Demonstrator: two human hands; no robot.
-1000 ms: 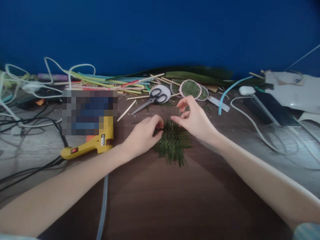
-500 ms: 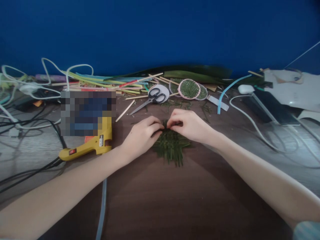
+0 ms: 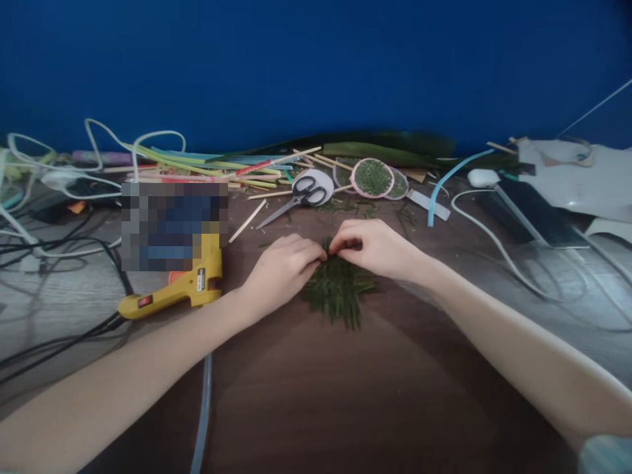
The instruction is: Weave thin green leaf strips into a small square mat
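A small mat of woven green leaf strips [image 3: 338,296] lies on the dark brown table, its loose strip ends spread toward me and to the right. At the mat's far edge, my left hand [image 3: 286,266] pinches the leaf strips between thumb and fingers. Close beside it, my right hand [image 3: 378,247] pinches at the same far edge, fingertips nearly touching those of the left. The exact strips between the fingertips are partly hidden. Just beyond the hands rest black-handled scissors [image 3: 301,197], their blades pointing left and toward me.
A yellow glue gun [image 3: 170,293] lies left of my left forearm, with a grey-blue glue stick [image 3: 201,415] below. Round leaf-filled fans [image 3: 372,178], thin sticks [image 3: 247,222] and long green leaves [image 3: 390,150] lie behind. A phone [image 3: 543,210] and white cables are at right.
My left fingers have closed in more tightly at the mat's far edge. My right hand keeps its pinch almost in place. The mat stays where it was.
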